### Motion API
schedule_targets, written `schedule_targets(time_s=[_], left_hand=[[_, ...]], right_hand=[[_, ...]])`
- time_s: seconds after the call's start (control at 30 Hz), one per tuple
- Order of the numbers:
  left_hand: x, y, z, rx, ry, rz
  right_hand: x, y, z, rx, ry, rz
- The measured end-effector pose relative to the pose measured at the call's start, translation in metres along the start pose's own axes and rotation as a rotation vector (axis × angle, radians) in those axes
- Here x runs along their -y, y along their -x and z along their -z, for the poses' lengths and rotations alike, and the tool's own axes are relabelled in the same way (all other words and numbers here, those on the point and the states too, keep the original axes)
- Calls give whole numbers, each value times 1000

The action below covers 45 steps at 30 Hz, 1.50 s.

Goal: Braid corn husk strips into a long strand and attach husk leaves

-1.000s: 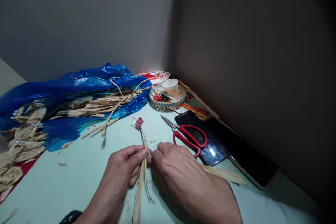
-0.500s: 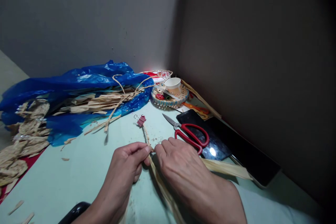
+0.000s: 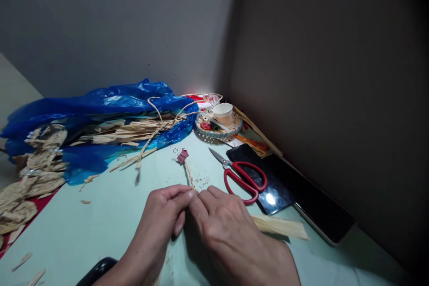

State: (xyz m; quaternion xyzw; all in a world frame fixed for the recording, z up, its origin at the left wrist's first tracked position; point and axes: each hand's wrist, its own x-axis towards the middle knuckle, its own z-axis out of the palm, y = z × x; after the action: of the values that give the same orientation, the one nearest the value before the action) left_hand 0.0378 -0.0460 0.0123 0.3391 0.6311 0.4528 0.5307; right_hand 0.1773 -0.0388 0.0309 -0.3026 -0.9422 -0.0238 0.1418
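- Here's the big sweep: a pale green table (image 3: 110,219), and across its far left side a crumpled blue plastic bag (image 3: 97,102) spilling a thick bundle of dry strips (image 3: 130,132), all flat and unworked by the look of them.
- Over that bag runs a long twisted length (image 3: 148,145), which looks finished to my eye.
- Now the piece in play, and I'd call it early: only a short stretch of thin twisted cord (image 3: 189,172) shows as worked.
- Unworked, as I judge it, is the pale strip (image 3: 283,227), flat and loose beyond the right wrist; whether it joins the cord is hidden.
- To the hands! The right hand (image 3: 224,219) sits back-up, fingers curled in, its fingertips at the cord's near end; its exact grip is out of sight.
- The left hand (image 3: 166,210) meets it there, thumb and forefinger pinched together on the cord's near end, other fingers loosely bent.
- So the cord runs away from the fingertips, ahead of both hands, to the small pink binder clip (image 3: 182,156) at its far end, well apart from either hand.
- Smallest of all, crumbs (image 3: 202,181) dot the surface just right of the cord.
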Motion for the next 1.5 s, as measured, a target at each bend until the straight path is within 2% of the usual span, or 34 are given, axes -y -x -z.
schedule_targets(time_s=[0.17,0.23,0.3,0.37,0.4,0.47,0.53,0.63,0.73,0.8,0.97,1.3,1.4,1.5], left_hand=[[-1,0,3,57,182,54],[-2,0,2,43,224,54],[-3,1,1,14,209,55],[-3,3,2,9,192,51],[-3,4,2,20,199,57],[-3,6,4,58,244,71],[-1,6,7,84,293,86],[2,6,8,72,305,78],[3,6,6,48,294,44],[3,6,5,32,288,21],[6,6,3,-6,235,-64],[15,8,0,-5,178,-121],[13,9,5,-20,-9,-151],[5,11,11,-29,-362,-232]], right_hand=[[13,-7,-17,-176,187,194],[16,-9,-13,-136,165,213],[10,-10,4,10,-3,132],[-4,-9,27,139,-321,27],[-14,-9,36,137,-458,-58],[-31,-10,46,19,-604,-169],[-40,-11,39,67,-702,-227],[-37,-15,9,157,-844,-259],[-26,-20,-15,105,-965,-312],[-24,-23,-22,95,-1047,-337],[-28,-26,-23,134,-1164,-383],[-25,-23,-32,18,-1356,-496],[-25,-21,-30,30,-1313,-550],[-24,-20,-31,28,-1287,-562]])
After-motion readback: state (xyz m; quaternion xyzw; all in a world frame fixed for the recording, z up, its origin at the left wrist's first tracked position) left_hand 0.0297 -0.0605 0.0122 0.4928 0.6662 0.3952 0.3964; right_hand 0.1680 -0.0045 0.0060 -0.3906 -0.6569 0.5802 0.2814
